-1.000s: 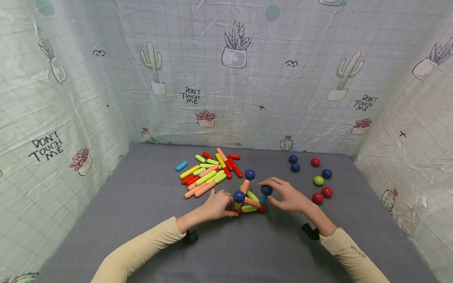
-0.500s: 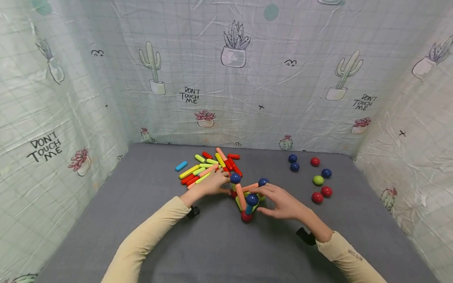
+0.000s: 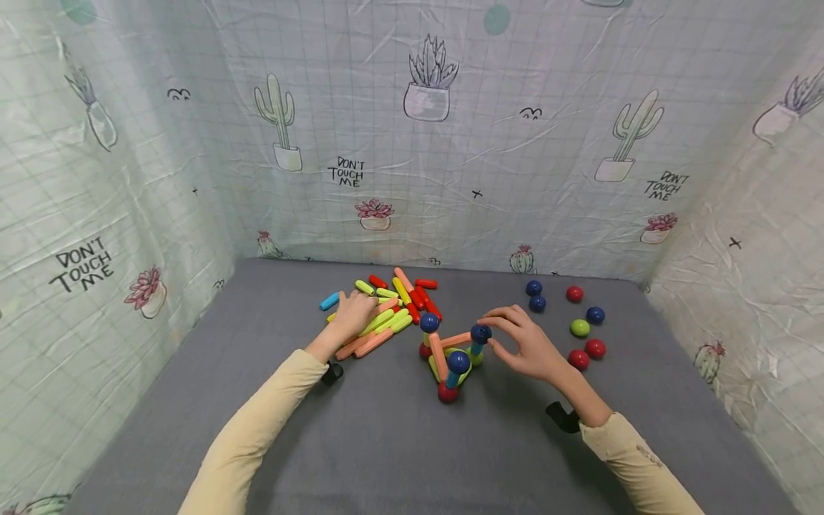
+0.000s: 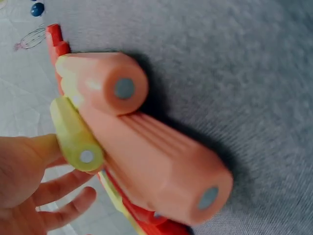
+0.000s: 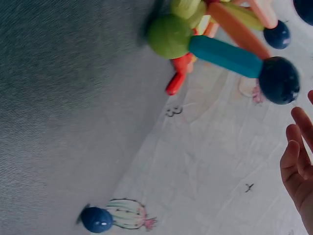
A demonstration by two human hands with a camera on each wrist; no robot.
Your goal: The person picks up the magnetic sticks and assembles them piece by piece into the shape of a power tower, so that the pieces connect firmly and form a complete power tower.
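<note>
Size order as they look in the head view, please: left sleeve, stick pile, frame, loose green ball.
1. Left sleeve, perhaps enlarged by nearness to the camera
2. Stick pile, partly covered by the left hand
3. Frame
4. Loose green ball, clearly smallest

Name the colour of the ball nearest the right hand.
Dark blue; the right wrist view shows the ball best.
</note>
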